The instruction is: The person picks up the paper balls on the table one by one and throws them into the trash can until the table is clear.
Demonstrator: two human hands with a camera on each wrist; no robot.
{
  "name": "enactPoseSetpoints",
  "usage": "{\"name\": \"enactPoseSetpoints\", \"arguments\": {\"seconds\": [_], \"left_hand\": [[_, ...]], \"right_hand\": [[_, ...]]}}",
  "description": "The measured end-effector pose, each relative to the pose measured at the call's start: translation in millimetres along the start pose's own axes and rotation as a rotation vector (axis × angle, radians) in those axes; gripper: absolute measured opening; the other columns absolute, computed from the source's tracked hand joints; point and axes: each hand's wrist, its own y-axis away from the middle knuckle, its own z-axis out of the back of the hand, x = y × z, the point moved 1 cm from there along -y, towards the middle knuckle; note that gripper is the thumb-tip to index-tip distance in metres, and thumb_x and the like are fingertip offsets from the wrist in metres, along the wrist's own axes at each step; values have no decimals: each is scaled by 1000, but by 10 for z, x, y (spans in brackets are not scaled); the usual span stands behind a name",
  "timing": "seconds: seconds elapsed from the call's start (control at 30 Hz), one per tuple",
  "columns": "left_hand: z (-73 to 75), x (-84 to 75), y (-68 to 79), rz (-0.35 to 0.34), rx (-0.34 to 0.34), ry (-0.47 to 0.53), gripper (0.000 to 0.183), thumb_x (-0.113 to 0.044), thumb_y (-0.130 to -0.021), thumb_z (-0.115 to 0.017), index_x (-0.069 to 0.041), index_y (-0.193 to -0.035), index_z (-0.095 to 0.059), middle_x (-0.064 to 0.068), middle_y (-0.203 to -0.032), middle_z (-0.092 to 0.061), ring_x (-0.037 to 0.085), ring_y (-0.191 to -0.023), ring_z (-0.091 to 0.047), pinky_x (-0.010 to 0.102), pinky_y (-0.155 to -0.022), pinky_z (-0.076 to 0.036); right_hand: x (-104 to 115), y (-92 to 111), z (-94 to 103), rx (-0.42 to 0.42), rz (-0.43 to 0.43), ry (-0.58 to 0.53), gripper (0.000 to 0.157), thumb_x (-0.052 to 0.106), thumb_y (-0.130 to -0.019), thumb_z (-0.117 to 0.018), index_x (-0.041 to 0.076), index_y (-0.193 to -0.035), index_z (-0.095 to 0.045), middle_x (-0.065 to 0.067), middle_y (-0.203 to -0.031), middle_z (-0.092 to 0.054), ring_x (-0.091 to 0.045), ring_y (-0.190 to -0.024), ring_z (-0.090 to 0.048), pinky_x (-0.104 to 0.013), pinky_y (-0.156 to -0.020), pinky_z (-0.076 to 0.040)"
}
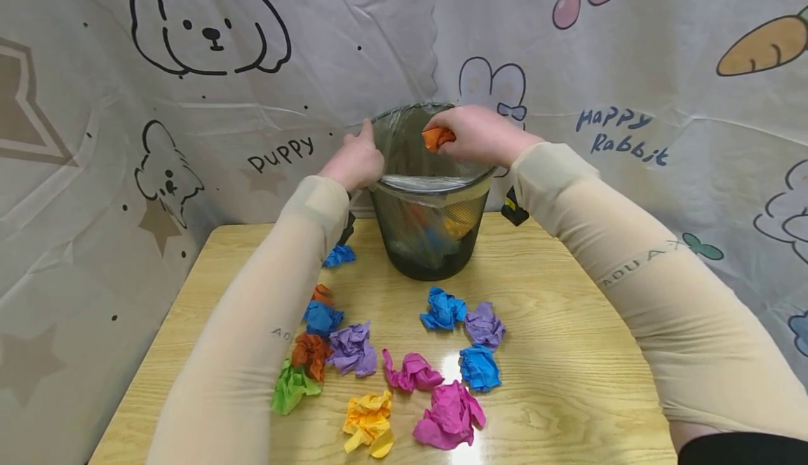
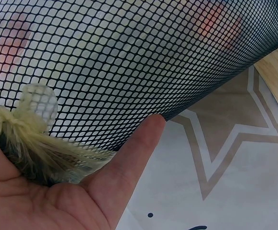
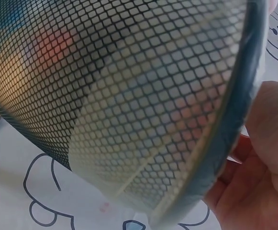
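A black mesh wastebasket (image 1: 431, 226) with a clear plastic liner stands at the back of the table. My left hand (image 1: 356, 158) grips its left rim, with the thumb (image 2: 141, 143) along the outside of the mesh and a gathered knot of liner (image 2: 21, 124) by the palm. Over the basket's opening, my right hand (image 1: 482, 134) holds an orange crumpled paper ball (image 1: 437, 138) between its fingers. In the right wrist view that hand (image 3: 258, 163) shows past the rim, its paper hidden. Colored paper balls (image 1: 435, 237) show through the mesh.
On the wooden table (image 1: 555, 353) lie several crumpled papers, including a yellow one (image 1: 369, 423), a magenta one (image 1: 450, 416), a purple one (image 1: 353, 348), a blue one (image 1: 444, 308) and a green one (image 1: 293, 386). A printed cloth (image 1: 379, 23) hangs behind.
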Motion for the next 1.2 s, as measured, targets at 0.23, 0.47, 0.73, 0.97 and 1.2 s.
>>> {"name": "enactPoseSetpoints", "arguments": {"seconds": [0.23, 0.47, 0.73, 0.97, 1.2], "left_hand": [[4, -5, 5, 11, 12, 12, 81, -5, -98, -27, -17, -161, 23, 31, -165, 8, 33, -92, -55, 33, -62, -48], [3, -19, 14, 11, 10, 1, 82, -5, -97, -28, -17, -161, 21, 31, -165, 5, 38, -113, -52, 34, -64, -49], [12, -16, 37, 9, 10, 2, 82, -5, -98, -29, -17, -161, 21, 31, -165, 5, 39, -114, -52, 35, -68, -51], [8, -13, 32, 8, 10, -6, 81, -5, -98, -29, -16, -161, 21, 32, -164, 3, 35, -100, -55, 34, -66, -50], [-15, -20, -14, 28, 9, -1, 81, -5, -99, -28, -18, -161, 23, 30, -165, 5, 23, -66, -42, 32, -55, -44]], "right_hand": [[1, -50, -40, 17, -26, 38, 50, 19, -100, -64, 10, -149, -54, -10, -130, -64, -27, -107, -57, -45, -94, -46], [11, -32, -41, 55, -29, 59, 73, 35, -103, -60, 12, -164, -26, -10, -165, -32, -34, -148, -33, -48, -119, -28], [-17, 35, 1, 41, -36, 88, 75, 48, -105, -51, 12, -165, -22, -11, -167, -27, -38, -151, -23, -50, -122, -18], [-4, 68, 17, 40, -64, 153, 81, 66, -102, -37, 21, -166, -17, -14, -168, -20, -44, -153, -8, -55, -123, -4], [-4, 133, 39, 53, -80, 206, 85, 77, -98, -27, 30, -167, -9, -10, -171, -5, -42, -154, 6, -65, -118, 7]]}}
